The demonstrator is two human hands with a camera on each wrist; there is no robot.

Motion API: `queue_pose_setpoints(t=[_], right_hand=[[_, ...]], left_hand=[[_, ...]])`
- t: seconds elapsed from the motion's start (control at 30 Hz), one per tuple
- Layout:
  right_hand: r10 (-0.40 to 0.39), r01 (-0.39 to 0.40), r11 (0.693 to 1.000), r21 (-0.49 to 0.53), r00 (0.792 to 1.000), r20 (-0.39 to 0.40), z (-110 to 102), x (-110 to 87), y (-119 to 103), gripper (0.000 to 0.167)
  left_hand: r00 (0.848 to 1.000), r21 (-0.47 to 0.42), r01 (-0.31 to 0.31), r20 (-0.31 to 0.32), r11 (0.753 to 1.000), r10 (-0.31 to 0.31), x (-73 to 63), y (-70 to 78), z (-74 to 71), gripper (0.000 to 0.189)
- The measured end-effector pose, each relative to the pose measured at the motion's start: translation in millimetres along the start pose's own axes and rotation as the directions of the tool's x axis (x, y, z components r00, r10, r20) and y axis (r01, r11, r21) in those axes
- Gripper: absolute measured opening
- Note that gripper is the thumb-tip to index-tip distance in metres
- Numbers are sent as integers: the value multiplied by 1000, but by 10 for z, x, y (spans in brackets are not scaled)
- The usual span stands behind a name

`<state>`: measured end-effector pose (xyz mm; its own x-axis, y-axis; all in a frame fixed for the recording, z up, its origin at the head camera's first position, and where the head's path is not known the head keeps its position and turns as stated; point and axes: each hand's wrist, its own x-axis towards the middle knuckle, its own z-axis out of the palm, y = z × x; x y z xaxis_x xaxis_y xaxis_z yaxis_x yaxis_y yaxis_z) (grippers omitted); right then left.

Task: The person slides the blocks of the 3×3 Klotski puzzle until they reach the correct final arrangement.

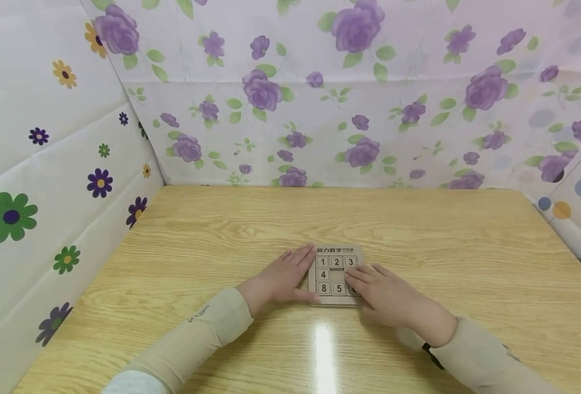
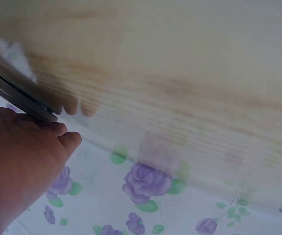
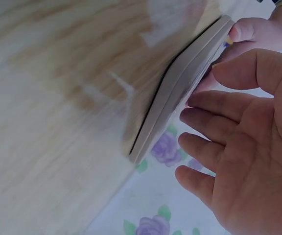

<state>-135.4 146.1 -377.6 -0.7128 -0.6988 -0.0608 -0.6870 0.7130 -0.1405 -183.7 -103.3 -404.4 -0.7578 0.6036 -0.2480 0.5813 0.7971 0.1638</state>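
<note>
A number slide puzzle [image 1: 337,300] lies flat on the wooden table between both hands. Its tiles show 1, 2, 3 along the top row, 4 at the middle left, and 8 and 5 below; the bottom-right tile is partly covered. An empty slot sits in the centre of the grid. My left hand [image 1: 282,278] holds the board by its left side, fingers along the edge and thumb at the lower left corner. My right hand [image 1: 391,295] reaches over the right side with extended fingers, its fingertips at the middle-right tile, which they hide.
The wooden table [image 1: 211,230] stretches around the puzzle on all sides. Flowered cloth [image 1: 295,109] hangs along the back, another patterned cloth [image 1: 69,180] stands at the left, and a dotted one [image 1: 573,205] at the right.
</note>
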Motion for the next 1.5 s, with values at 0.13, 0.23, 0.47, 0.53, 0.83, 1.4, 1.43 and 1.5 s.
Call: queue_pose_setpoints(t=[0.13, 0.23, 0.47, 0.53, 0.83, 1.4, 1.43, 1.5], right_hand=[[-23, 23, 1000, -12, 1000, 6, -24, 83, -69, 55], [-49, 49, 998, -29, 999, 8, -18, 148, -108, 55], [-71, 71, 997, -16, 997, 39, 28, 230, -153, 57], [-67, 68, 998, -12, 996, 52, 34, 231, -152, 57], [-28, 28, 1000, 3, 998, 56, 37, 159, -59, 56], [-108, 110, 992, -54, 994, 29, 30, 78, -232, 59], [-120, 121, 991, -59, 992, 29, 35, 78, -256, 59], [-134, 136, 988, -71, 991, 27, 46, 81, -295, 58]], left_hand=[[1000, -5, 0, 4, 1000, 0, 6, 7, -14, 107], [1000, -3, -6, 1, 1000, 6, 19, 14, -24, 106], [1000, 12, -19, -4, 1000, 19, 36, 22, -17, 107], [1000, 9, -18, 1, 1000, 18, 31, 23, -10, 107], [1000, 2, -13, -17, 1000, 13, 14, 18, -6, 107], [1000, -17, -4, -7, 1000, 4, -1, 8, 6, 106], [1000, -14, -5, -8, 1000, 5, -2, 9, 7, 106], [1000, -13, -8, -14, 1000, 8, -8, 14, 6, 106]])
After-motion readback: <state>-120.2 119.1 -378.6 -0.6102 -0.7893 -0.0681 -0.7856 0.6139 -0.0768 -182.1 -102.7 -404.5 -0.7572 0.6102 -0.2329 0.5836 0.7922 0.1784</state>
